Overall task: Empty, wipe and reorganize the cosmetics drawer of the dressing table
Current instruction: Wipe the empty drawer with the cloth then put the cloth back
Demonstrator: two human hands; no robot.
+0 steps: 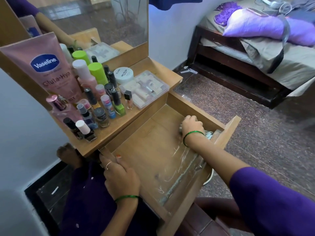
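The wooden drawer stands pulled out and holds no cosmetics; wet streaks shine along its right side. My right hand presses a bunched grey-blue cloth against the drawer floor near the far right corner. My left hand grips the drawer's near left wall. On the dressing table top stand a pink Vaseline tube, several nail polish bottles, a white nail polish remover jar and a clear plastic box of small items.
A mirror rises behind the cosmetics. To the right is speckled floor, and a bed with a purple pillow stands at the far right. A white wall lies to the left.
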